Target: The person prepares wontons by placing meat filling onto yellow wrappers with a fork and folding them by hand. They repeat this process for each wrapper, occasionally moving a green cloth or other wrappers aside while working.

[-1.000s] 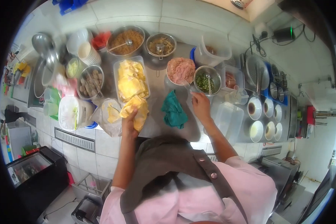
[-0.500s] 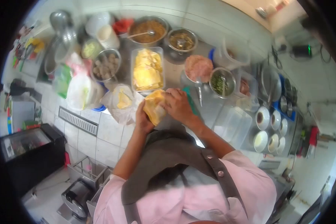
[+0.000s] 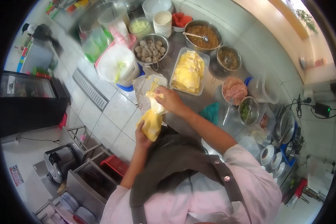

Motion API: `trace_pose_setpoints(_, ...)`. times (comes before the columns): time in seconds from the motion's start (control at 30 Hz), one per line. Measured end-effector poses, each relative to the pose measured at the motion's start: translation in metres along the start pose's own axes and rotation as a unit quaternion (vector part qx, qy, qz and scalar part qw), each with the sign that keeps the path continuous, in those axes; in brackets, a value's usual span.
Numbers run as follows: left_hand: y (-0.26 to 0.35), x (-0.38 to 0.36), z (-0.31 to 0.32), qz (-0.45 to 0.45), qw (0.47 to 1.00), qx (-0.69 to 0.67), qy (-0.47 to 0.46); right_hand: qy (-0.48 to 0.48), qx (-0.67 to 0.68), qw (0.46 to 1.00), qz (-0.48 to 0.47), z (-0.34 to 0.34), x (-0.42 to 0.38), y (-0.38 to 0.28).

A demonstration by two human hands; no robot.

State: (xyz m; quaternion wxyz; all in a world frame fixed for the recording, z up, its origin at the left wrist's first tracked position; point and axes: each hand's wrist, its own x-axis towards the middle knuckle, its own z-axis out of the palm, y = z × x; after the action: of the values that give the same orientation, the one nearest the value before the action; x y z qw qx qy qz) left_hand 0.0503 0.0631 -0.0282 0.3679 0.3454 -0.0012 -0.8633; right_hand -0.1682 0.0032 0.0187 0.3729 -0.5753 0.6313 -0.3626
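Note:
My left hand [image 3: 141, 137] is wrapped round the edge of a yellow stack of dumpling wrappers [image 3: 151, 127], held low in front of the apron. Just above the stack, my right hand [image 3: 170, 100] pinches a thin, pale yellow wrapper piece [image 3: 155, 101] that hangs down toward it. Crumpled paper [image 3: 141, 89] with yellow wrapper bits on it lies beyond my right hand. Close by on the steel counter, a clear plastic tray [image 3: 206, 61] is heaped with yellow folded wrappers [image 3: 189, 71].
A bowl of meatballs [image 3: 149, 50] and a white tub [image 3: 117, 67] stand at the left. Along the back are a pan of brown filling [image 3: 203, 37] and a smaller pot [image 3: 228, 58]. Right of the tray sit minced meat [image 3: 234, 89], a fork [image 3: 227, 110] and chopped greens [image 3: 246, 112].
My view has swung to the right. My right hand has moved off the stack toward the paper with a wrapper piece, while my left hand keeps its hold on the stack.

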Motion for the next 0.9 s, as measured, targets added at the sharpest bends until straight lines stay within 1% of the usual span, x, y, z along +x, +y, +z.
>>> trace_pose_setpoints(0.03,0.0,-0.008,-0.012,0.002,1.0,-0.002,0.001,0.036,-0.044,0.997,-0.051,0.016,0.01,0.031)
trace_pose_setpoints(0.07,0.001,-0.014,-0.022,0.01,1.0,-0.004,0.022,0.035,-0.045,0.997,-0.054,0.023,0.017,0.049)
trace_pose_setpoints(0.1,0.003,-0.019,-0.028,0.017,0.999,-0.005,0.044,-0.007,-0.091,0.996,0.001,0.029,0.022,0.063)
trace_pose_setpoints(0.13,0.005,-0.024,-0.03,0.018,0.999,-0.005,0.045,-0.048,-0.136,0.988,0.058,0.035,0.024,0.076)
trace_pose_setpoints(0.17,0.007,-0.028,-0.033,0.023,0.998,-0.01,0.057,-0.062,-0.109,0.991,0.047,0.04,0.022,0.09)
trace_pose_setpoints(0.2,0.009,-0.03,-0.033,0.028,0.997,-0.016,0.07,-0.062,-0.11,0.991,0.047,0.04,0.017,0.087)
trace_pose_setpoints(0.27,0.015,-0.032,-0.025,0.033,0.997,-0.017,0.071,-0.029,-0.195,0.979,0.04,0.036,0.009,0.073)
trace_pose_setpoints(0.3,0.017,-0.03,-0.021,0.04,0.997,-0.018,0.07,-0.029,-0.198,0.979,0.038,0.033,0.011,0.064)
trace_pose_setpoints(0.37,0.024,-0.024,-0.019,0.047,0.997,-0.026,0.063,0.01,-0.263,0.961,-0.084,0.03,0.014,0.043)
trace_pose_setpoints(0.4,0.028,-0.021,-0.017,0.053,0.997,-0.031,0.056,0.009,-0.264,0.961,-0.085,0.031,0.02,0.029)
trace_pose_setpoints(0.47,0.036,-0.018,-0.011,0.059,0.997,-0.022,0.051,-0.001,-0.321,0.945,-0.056,0.04,0.04,0.005)
trace_pose_setpoints(0.5,0.039,-0.017,-0.007,0.066,0.997,-0.011,0.046,0.002,-0.321,0.945,-0.059,0.048,0.051,0.007)
trace_pose_setpoints(0.57,0.044,-0.017,-0.003,0.072,0.997,-0.013,0.038,-0.079,-0.428,0.9,-0.014,0.061,0.071,0.019)
trace_pose_setpoints(0.6,0.047,-0.016,-0.002,0.077,0.996,-0.016,0.032,-0.076,-0.429,0.9,-0.018,0.059,0.077,0.017)
trace_pose_setpoints(0.67,0.05,-0.019,-0.004,0.093,0.995,-0.017,0.022,-0.145,-0.412,0.9,0.008,0.055,0.085,0.015)
trace_pose_setpoints(0.7,0.05,-0.02,-0.004,0.106,0.994,-0.021,0.016,-0.146,-0.413,0.899,0.005,0.052,0.088,0.01)
trace_pose_setpoints(0.77,0.052,-0.022,-0.007,0.103,0.994,-0.035,0.029,-0.093,-0.315,0.944,0.019,0.047,0.086,0.004)
trace_pose_setpoints(0.8,0.05,-0.026,-0.009,0.097,0.994,-0.044,0.041,-0.096,-0.315,0.944,0.025,0.051,0.08,0.014)
trace_pose_setpoints(0.83,0.047,-0.027,-0.009,0.092,0.994,-0.044,0.042,-0.016,-0.229,0.971,-0.073,0.056,0.075,0.027)
trace_pose_setpoints(0.87,0.047,-0.026,-0.008,0.094,0.993,-0.047,0.045,0.07,-0.137,0.973,-0.173,0.06,0.075,0.039)
trace_pose_setpoints(0.9,0.049,-0.026,-0.008,0.096,0.993,-0.048,0.048,0.077,-0.137,0.973,-0.17,0.06,0.069,0.04)
